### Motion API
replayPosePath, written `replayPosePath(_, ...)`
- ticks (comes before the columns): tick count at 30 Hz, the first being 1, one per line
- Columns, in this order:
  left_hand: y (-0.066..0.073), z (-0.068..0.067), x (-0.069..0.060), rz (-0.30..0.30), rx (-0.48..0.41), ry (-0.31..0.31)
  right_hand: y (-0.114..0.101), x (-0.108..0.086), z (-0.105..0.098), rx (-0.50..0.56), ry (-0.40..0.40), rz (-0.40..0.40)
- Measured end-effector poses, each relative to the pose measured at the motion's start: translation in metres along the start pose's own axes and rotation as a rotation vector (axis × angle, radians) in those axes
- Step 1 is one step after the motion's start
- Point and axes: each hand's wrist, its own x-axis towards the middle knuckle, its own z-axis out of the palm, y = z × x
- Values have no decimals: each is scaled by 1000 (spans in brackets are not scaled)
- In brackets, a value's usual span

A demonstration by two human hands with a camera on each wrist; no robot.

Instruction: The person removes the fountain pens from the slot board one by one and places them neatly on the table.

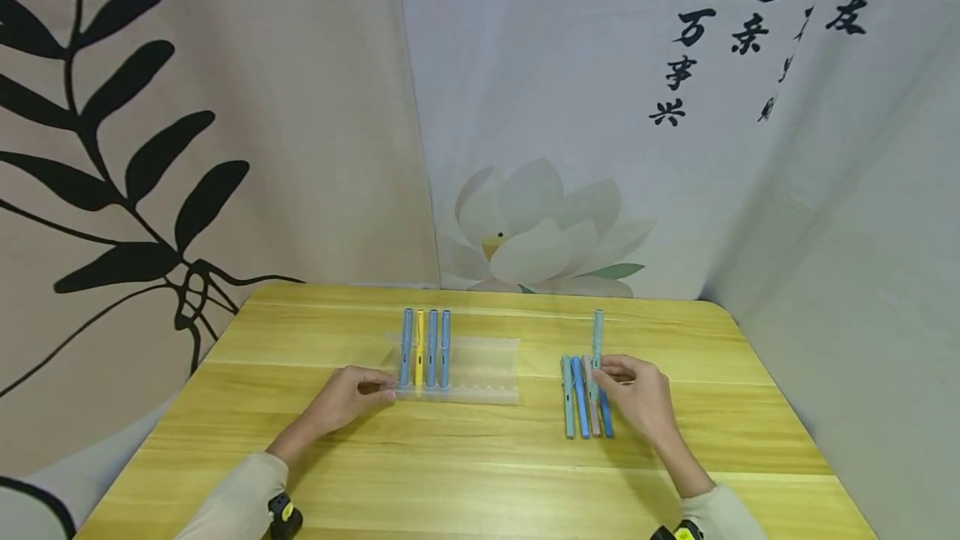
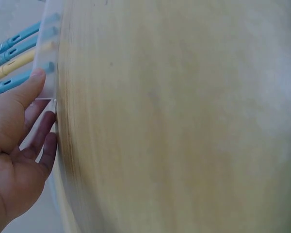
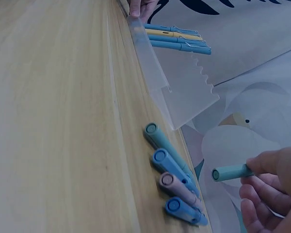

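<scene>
A clear notched rack [image 1: 480,369] holds several pens at its left side, blue ones and a yellow pen [image 1: 420,348]. My left hand [image 1: 348,397] grips the rack's left end; in the left wrist view the thumb of the left hand [image 2: 19,121] lies on its front wall. My right hand [image 1: 641,398] pinches a light green pen [image 1: 597,332], which the right wrist view shows held above the table between thumb and fingers [image 3: 269,177]. Below it several pens lie side by side: a green pen [image 3: 165,145], a pinkish pen [image 3: 179,189] and blue ones.
The wooden table [image 1: 450,473] ends at a back edge against a curtain [image 1: 322,148] printed with leaves, a flower and characters. Between the rack and the row of loose pens is a stretch of bare wood.
</scene>
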Motion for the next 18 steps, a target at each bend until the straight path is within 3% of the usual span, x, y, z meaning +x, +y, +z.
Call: replayPosePath(18,-2,0,0,2,-7,-21,18,-11,-21,-51,8,105)
